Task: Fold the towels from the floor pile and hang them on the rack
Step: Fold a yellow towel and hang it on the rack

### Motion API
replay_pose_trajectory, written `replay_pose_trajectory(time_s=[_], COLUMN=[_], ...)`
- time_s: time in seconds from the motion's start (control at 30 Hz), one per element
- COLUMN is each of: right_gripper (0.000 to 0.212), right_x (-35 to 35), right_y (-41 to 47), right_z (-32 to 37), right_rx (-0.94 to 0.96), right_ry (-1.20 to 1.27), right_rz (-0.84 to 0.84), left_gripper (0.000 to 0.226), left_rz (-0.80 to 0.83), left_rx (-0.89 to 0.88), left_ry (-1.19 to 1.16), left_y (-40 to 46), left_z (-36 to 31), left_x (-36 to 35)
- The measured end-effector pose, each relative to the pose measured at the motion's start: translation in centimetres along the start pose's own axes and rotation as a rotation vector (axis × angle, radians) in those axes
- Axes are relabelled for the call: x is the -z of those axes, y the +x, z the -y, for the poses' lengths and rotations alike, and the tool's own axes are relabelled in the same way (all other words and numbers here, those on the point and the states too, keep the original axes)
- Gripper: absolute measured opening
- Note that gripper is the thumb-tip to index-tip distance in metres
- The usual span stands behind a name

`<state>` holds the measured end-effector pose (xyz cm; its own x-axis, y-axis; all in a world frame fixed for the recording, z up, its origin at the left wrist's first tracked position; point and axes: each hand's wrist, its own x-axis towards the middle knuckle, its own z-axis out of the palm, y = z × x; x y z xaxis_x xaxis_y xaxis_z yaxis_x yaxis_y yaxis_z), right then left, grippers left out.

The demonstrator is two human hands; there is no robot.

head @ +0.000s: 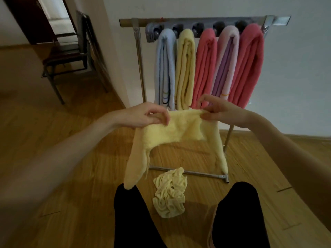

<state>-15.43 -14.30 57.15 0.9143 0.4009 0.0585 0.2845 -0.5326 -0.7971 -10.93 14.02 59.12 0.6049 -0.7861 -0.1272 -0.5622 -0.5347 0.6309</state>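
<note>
My left hand [143,114] and right hand [217,109] each pinch closed on the yellow towel's [175,129] top edge; crumpled cream towel [170,194] on the floor at six o'clock

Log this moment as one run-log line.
left hand: grips yellow towel | right hand: grips it | rack: five hung | floor: cream towel

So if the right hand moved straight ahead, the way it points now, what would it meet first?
Probably the hanging towels: the right hand, in a grip on the yellow towel, points toward the red towel and the purple towel on the rack. Depth is unclear, so which comes first cannot be told.
</note>
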Motion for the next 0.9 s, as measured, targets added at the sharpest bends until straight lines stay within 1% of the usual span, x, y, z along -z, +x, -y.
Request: replay_pose_trajectory(time_s=[0.1, 0.17, 0.23, 0.3, 0.37, 0.47, 0.53, 0.6, 0.67, 0.73, 0.8, 0.9], right_gripper=[0.024, 0.034, 0.048, 0.054, 0.054, 0.055, 0.054, 0.051, 0.046, 0.035, 0.031, 0.035], right_x=[0.5, 0.6, 0.7, 1.1, 1.7, 2.7, 3.2, 3.3, 3.2, 2.8, 2.1, 0.6], right_y=[3.3, 5.4, 7.6, 9.7, 11.9, 15.9, 18.7, 21.1, 23.3, 25.4, 27.4, 30.2], right_z=[1.6, 2.5, 3.4, 4.5, 5.7, 7.2, 8.3, 9.5, 10.7, 11.2, 11.2, 10.5], right_rx=[0.075, 0.077, 0.050, 0.051, 0.058, 0.064, 0.070, 0.064, 0.056, 0.035, 0.005, -0.031], right_ry=[-0.331, -0.484, -0.612, -0.698, -0.713, -0.687, -0.625, -0.531, -0.437, -0.404, -0.424, -0.542], right_rz=[0.108, 0.165, 0.160, 0.120, 0.038, -0.105, -0.230, -0.379, -0.519, -0.657, -0.750, -0.816], left_gripper=[0.027, 0.026, 0.029, 0.035, 0.039, 0.041, 0.041, 0.042, 0.044, 0.046, 0.045, 0.039], left_rz=[-0.025, -0.058, -0.083, -0.117, -0.186, -0.345, -0.462, -0.545, -0.570, -0.569, -0.598, -0.664], left_rx=[0.071, 0.102, 0.125, 0.155, 0.168, 0.158, 0.113, 0.073, 0.053, 0.036, 0.018, -0.035], left_ry=[0.189, 0.251, 0.326, 0.435, 0.493, 0.548, 0.575, 0.600, 0.651, 0.733, 0.788, 0.836], left_y=[1.0, 1.8, 2.6, 3.4, 4.2, 5.4, 6.6, 7.6, 8.7, 10.0, 11.2, 12.8], left_z=[1.0, 1.4, 1.8, 2.2, 2.5, 3.2, 3.8, 4.4, 5.1, 6.2, 7.5, 9.4], left_x=[2.6, 4.6, 6.8, 9.1, 11.3, 14.9, 17.4, 19.8, 22.2, 24.0, 25.4, 26.6])
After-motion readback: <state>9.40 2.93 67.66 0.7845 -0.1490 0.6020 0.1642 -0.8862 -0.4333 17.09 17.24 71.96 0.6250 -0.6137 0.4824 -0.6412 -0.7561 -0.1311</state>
